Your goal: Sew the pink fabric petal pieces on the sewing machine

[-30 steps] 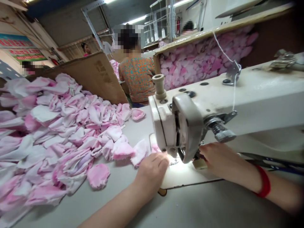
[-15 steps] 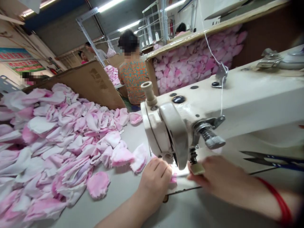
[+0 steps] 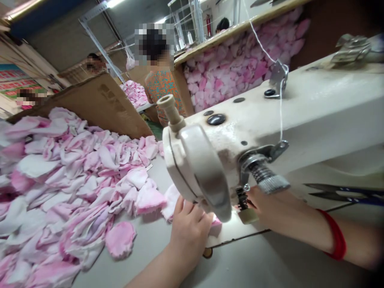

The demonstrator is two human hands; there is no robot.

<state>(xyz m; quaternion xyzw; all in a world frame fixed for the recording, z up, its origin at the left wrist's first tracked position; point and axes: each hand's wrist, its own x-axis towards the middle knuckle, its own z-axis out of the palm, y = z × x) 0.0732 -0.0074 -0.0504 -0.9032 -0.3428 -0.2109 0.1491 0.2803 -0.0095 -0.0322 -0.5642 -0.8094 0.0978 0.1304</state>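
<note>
A white sewing machine (image 3: 198, 164) reaches in from the right, white thread running down to its tension knob. My left hand (image 3: 192, 228) lies at the left of the machine's needle area, fingers bent over a small pink and white fabric piece (image 3: 215, 226). Behind the presser parts, on the right, is my right hand (image 3: 267, 208); its fingertips are hidden by the machine, so what they hold cannot be seen. A red band circles the right wrist. The needle is hidden behind the machine head.
Pink and white fabric pieces (image 3: 75, 180) are heaped on the table's left, against a cardboard panel (image 3: 90, 104). One round pink piece (image 3: 120, 240) lies apart. Thread snips (image 3: 345, 195) rest at the right. A person (image 3: 163, 88) sits beyond, near more fabric.
The view has shifted and come closer to the machine. My right hand has moved farther back behind the tension knob, and my left hand's fingers reach slightly farther forward along the fabric.
</note>
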